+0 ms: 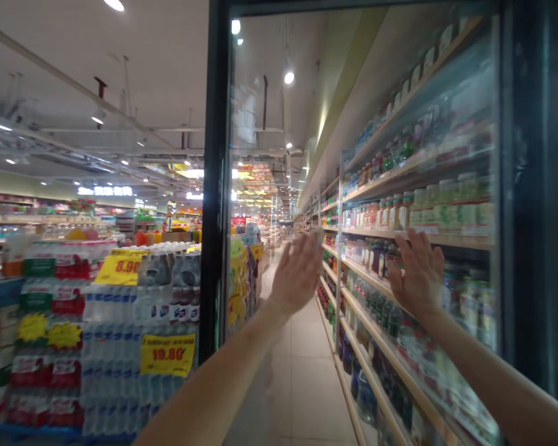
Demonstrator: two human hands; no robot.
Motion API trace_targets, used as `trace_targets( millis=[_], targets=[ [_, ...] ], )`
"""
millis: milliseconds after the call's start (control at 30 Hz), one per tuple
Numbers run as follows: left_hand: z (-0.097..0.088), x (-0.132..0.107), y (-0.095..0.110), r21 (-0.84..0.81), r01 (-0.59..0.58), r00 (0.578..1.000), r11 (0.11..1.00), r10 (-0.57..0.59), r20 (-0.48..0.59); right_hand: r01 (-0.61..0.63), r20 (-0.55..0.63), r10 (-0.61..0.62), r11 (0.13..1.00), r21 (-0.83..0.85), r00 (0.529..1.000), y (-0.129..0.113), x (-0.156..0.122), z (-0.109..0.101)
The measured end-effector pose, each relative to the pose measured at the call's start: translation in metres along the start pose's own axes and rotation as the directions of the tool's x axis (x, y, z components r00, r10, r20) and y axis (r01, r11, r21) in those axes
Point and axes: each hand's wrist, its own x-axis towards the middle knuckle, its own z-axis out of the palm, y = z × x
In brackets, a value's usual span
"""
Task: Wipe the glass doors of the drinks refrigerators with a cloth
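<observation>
A glass door (279, 118) in a dark frame (210, 186) stands in front of me. My left hand (300, 272) is raised before the pane, fingers stretched out and slightly blurred; I make out no object in it. To its right, my right hand (417, 274) is also up, its fingers spread and holding nothing. Both palms face the glass, but I cannot tell whether they touch it. Bottled drinks (446, 201) on wooden-edged shelves (376, 282) show through the pane behind the right hand.
At left are stacked packs of bottled water (106, 353), with a yellow price sign (167, 354) and red-and-white packs (67, 365) beside them. A tiled aisle floor (307, 371) runs away beyond the glass. A dark upright (530, 186) borders the right side.
</observation>
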Motion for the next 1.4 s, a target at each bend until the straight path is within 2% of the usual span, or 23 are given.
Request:
trace_targets(
  millis=[67, 133, 200, 233, 333, 400, 500, 533, 567, 633, 700, 767, 833, 867, 900, 967, 1033, 1067, 1133, 1200, 1267, 1333, 1400],
  targets=[
    [0.0, -0.001, 0.0, -0.004, -0.124, 0.991, 0.992, 0.124, 0.043, 0.008, -0.014, -0.008, 1.0, -0.007, 1.0, 0.0, 0.0, 0.0],
    [-0.003, 0.001, -0.01, 0.046, 0.068, 0.997, 0.997, -0.066, -0.037, 0.011, -0.031, -0.011, 1.0, -0.013, 0.999, 0.0, 0.0, 0.001],
    [-0.006, 0.004, -0.022, 0.069, 0.314, 0.941, 0.947, -0.301, -0.158, 0.017, -0.055, -0.017, 1.0, -0.009, 0.998, 0.001, -0.001, 0.002],
    [-0.008, 0.005, -0.026, 0.07, 0.333, 0.931, 0.94, -0.316, -0.181, 0.019, -0.071, -0.019, 1.0, -0.002, 0.997, 0.001, -0.001, 0.003],
    [-0.011, 0.002, -0.028, 0.065, -0.006, 0.999, 0.998, 0.008, -0.034, 0.007, -0.087, -0.005, 1.0, 0.02, 0.996, 0.003, -0.002, 0.004],
    [-0.015, -0.005, -0.03, 0.069, -0.073, 0.996, 0.995, 0.069, 0.054, -0.009, -0.068, 0.011, 0.999, 0.031, 0.998, 0.003, -0.002, 0.004],
    [-0.024, -0.023, -0.037, 0.135, 0.279, 0.959, 0.951, -0.27, -0.086, -0.023, -0.056, 0.026, 0.998, 0.053, 0.998, 0.001, -0.001, 0.002],
    [-0.027, -0.031, -0.037, 0.133, 0.323, 0.943, 0.937, -0.307, -0.126, -0.024, -0.063, 0.028, 0.998, 0.061, 0.998, 0.0, 0.0, 0.001],
    [-0.03, -0.04, -0.036, 0.124, 0.277, 0.957, 0.953, -0.262, -0.129, -0.029, -0.061, 0.033, 0.997, 0.067, 0.998, -0.002, 0.0, 0.0],
    [-0.033, -0.059, -0.03, 0.085, 0.001, 0.999, 0.996, 0.001, -0.032, -0.043, -0.053, 0.047, 0.996, 0.078, 0.997, -0.006, 0.001, -0.003],
    [-0.034, -0.073, -0.025, 0.047, -0.174, 0.983, 0.984, 0.17, 0.067, -0.063, -0.049, 0.067, 0.994, 0.088, 0.997, -0.01, 0.001, -0.005],
    [-0.034, -0.078, -0.024, 0.089, -0.038, 0.999, 0.995, 0.034, 0.037, -0.082, -0.043, 0.086, 0.992, 0.092, 0.995, -0.014, 0.001, -0.007],
    [-0.033, -0.077, -0.025, 0.13, 0.205, 0.977, 0.97, -0.195, -0.079, -0.097, -0.038, 0.101, 0.991, 0.095, 0.994, -0.016, 0.001, -0.008],
    [-0.032, -0.076, -0.024, 0.125, 0.243, 0.967, 0.962, -0.23, -0.106, -0.104, -0.036, 0.108, 0.99, 0.094, 0.994, -0.016, 0.001, -0.008],
    [-0.031, -0.075, -0.023, 0.108, 0.2, 0.977, 0.974, -0.19, -0.095, -0.104, -0.032, 0.107, 0.99, 0.091, 0.994, -0.016, 0.001, -0.007],
    [-0.031, -0.075, -0.018, 0.043, -0.059, 0.998, 0.997, 0.059, 0.008, -0.095, -0.026, 0.097, 0.993, 0.073, 0.995, -0.013, 0.001, -0.005],
    [-0.031, -0.078, -0.015, -0.001, -0.225, 0.971, 0.974, 0.224, 0.079, -0.058, -0.037, 0.06, 0.997, 0.042, 0.998, -0.008, 0.0, -0.001],
    [-0.032, -0.08, -0.015, 0.019, -0.191, 0.979, 0.981, 0.189, 0.073, -0.034, -0.046, 0.036, 0.999, 0.023, 0.998, -0.005, 0.0, 0.001],
    [-0.033, -0.085, -0.014, 0.098, 0.049, 0.999, 0.994, -0.05, 0.0, 0.001, -0.06, -0.002, 1.0, -0.009, 0.998, 0.0, 0.0, 0.003],
    [-0.033, -0.094, -0.01, 0.127, 0.189, 0.982, 0.974, -0.183, -0.052, 0.02, -0.061, -0.022, 1.0, -0.021, 0.998, 0.002, -0.001, 0.004],
    [-0.033, -0.105, 0.0, 0.078, 0.0, 1.0, 0.997, -0.002, 0.016, 0.031, -0.058, -0.032, 0.999, -0.011, 0.998, 0.003, -0.001, 0.003],
    [-0.033, -0.112, 0.008, -0.022, -0.303, 0.947, 0.953, 0.303, 0.104, 0.036, -0.066, -0.036, 0.999, 0.003, 0.997, 0.002, -0.001, 0.002],
    [-0.033, -0.11, 0.006, -0.044, -0.354, 0.927, 0.934, 0.356, 0.119, 0.039, -0.07, -0.038, 0.999, 0.009, 0.997, 0.001, -0.001, 0.001]
  ],
)
